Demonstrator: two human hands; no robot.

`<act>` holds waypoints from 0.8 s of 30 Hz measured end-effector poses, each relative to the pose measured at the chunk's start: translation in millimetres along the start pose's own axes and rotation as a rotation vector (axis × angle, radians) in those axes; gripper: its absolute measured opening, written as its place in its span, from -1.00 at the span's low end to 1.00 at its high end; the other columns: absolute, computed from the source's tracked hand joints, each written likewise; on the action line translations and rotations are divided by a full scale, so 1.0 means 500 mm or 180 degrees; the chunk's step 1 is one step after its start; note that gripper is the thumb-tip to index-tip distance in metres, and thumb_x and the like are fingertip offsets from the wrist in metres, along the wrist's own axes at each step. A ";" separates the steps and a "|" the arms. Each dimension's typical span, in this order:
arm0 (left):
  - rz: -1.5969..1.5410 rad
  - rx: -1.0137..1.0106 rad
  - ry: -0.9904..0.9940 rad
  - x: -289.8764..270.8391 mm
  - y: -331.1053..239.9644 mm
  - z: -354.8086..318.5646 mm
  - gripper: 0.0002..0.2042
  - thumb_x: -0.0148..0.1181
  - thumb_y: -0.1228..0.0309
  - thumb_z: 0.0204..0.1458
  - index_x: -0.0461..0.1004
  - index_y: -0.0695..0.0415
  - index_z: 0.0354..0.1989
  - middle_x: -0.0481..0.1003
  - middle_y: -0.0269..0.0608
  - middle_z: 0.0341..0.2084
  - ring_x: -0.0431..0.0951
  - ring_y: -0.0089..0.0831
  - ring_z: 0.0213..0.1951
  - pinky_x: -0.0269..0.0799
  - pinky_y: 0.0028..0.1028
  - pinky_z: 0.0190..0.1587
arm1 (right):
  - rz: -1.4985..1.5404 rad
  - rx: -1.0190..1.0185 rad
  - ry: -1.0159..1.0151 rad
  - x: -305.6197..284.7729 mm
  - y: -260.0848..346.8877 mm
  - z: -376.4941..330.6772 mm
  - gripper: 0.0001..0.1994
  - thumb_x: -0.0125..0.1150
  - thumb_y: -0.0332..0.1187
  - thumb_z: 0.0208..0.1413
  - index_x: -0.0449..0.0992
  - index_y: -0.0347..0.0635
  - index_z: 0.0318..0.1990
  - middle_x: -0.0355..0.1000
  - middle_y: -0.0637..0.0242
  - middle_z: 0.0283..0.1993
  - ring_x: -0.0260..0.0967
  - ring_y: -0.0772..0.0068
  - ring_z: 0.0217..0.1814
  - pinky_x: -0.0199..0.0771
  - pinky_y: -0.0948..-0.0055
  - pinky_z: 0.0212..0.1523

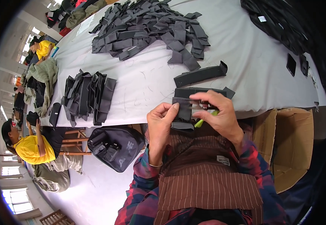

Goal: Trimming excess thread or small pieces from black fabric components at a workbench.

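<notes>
Near the table's front edge, my left hand [159, 122] pinches a dark grey fabric piece [184, 111] between thumb and fingers. Just to its right, my right hand [222, 117] is closed around thread snips [199, 123] with yellow-green on the handle. The snips' blades are blurred and lie close to the fabric's right edge. Behind my hands lies a flat dark strip [193, 91], partly covered by my right fingers. Farther back, another folded dark strip [199, 77] rests alone on the white table cover [144, 80].
A heap of grey fabric pieces [144, 32] spreads across the far table. Folded stacks [88, 95] stand at left, above a black bag [123, 153]. A cardboard box [292, 150] is at right; a phone [291, 65] and black garments [271, 22] lie behind. Two people in yellow work at left.
</notes>
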State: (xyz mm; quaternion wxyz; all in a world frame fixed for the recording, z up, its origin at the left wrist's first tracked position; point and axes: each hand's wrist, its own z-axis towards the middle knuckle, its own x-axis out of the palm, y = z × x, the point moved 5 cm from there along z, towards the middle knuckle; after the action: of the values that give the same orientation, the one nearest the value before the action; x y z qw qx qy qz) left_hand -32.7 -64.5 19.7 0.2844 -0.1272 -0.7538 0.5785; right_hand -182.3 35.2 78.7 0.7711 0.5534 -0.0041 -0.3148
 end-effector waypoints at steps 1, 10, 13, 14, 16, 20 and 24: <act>0.0000 -0.0007 -0.0005 -0.004 -0.001 -0.001 -0.91 0.20 0.49 0.11 0.50 0.27 -0.33 0.51 -0.41 -0.50 0.37 -0.80 -0.49 0.22 -0.75 -0.44 | 0.0003 0.0007 0.0004 -0.005 0.002 0.004 -0.75 0.35 -0.30 -0.05 0.57 -0.06 -0.17 0.50 0.39 -0.33 0.39 0.43 -0.39 0.26 0.47 -0.34; 0.0510 0.1184 0.0123 0.025 -0.053 -0.024 -0.81 0.15 0.69 0.00 0.38 0.20 -0.23 0.49 -0.33 -0.29 0.45 -0.66 -0.21 0.31 -0.64 -0.10 | 0.0621 0.0541 -0.0280 -0.019 -0.020 -0.005 -0.76 0.29 -0.33 0.02 0.56 -0.17 -0.15 0.53 0.32 -0.26 0.43 0.37 -0.32 0.32 0.47 -0.22; 0.0887 0.1655 0.0022 0.016 -0.055 -0.027 -0.80 0.20 0.69 -0.06 0.36 0.18 -0.30 0.48 -0.31 -0.30 0.45 -0.63 -0.21 0.31 -0.61 -0.09 | 0.0425 0.0332 -0.0309 -0.017 -0.015 -0.016 -0.79 0.29 -0.38 0.00 0.57 -0.16 -0.18 0.51 0.33 -0.33 0.40 0.37 -0.37 0.27 0.48 -0.29; 0.0895 0.1656 0.0025 0.016 -0.054 -0.025 -0.80 0.20 0.69 -0.06 0.36 0.18 -0.30 0.48 -0.31 -0.30 0.45 -0.63 -0.21 0.31 -0.61 -0.09 | 0.0432 0.0332 -0.0315 -0.019 -0.014 -0.018 -0.79 0.29 -0.38 0.00 0.57 -0.16 -0.18 0.51 0.33 -0.33 0.40 0.37 -0.37 0.27 0.48 -0.29; 0.0933 0.1810 -0.0181 0.014 -0.056 -0.028 -0.77 0.24 0.69 -0.11 0.33 0.17 -0.34 0.47 -0.28 -0.30 0.45 -0.59 -0.21 0.31 -0.58 -0.08 | -0.0517 -0.0189 -0.0165 -0.018 0.008 -0.020 -0.81 0.32 -0.39 -0.05 0.58 -0.10 -0.22 0.44 0.40 -0.44 0.31 0.38 -0.46 0.15 0.47 -0.39; 0.0909 0.1832 -0.0259 0.005 -0.046 -0.026 -0.76 0.25 0.69 -0.12 0.32 0.17 -0.36 0.47 -0.26 -0.29 0.45 -0.57 -0.21 0.32 -0.57 -0.06 | -0.1030 -0.0547 -0.0198 -0.011 0.023 -0.023 -0.80 0.31 -0.36 -0.05 0.59 -0.11 -0.22 0.39 0.41 -0.53 0.24 0.40 -0.50 0.10 0.44 -0.39; 0.0823 0.1801 -0.0254 0.006 -0.041 -0.027 -0.76 0.27 0.68 -0.11 0.32 0.18 -0.36 0.49 -0.20 -0.25 0.48 -0.53 -0.18 0.33 -0.54 -0.04 | -0.1179 -0.0757 -0.0332 -0.005 0.033 -0.023 -0.81 0.33 -0.33 -0.09 0.59 -0.07 -0.26 0.36 0.42 -0.53 0.19 0.36 -0.52 0.05 0.39 -0.43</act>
State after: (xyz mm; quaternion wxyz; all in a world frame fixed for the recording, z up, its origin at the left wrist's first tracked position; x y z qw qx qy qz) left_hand -24.7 -58.2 42.4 0.2029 -0.1150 -0.5510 0.8012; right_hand -172.5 49.4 89.1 0.7587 0.4329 0.0948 -0.4775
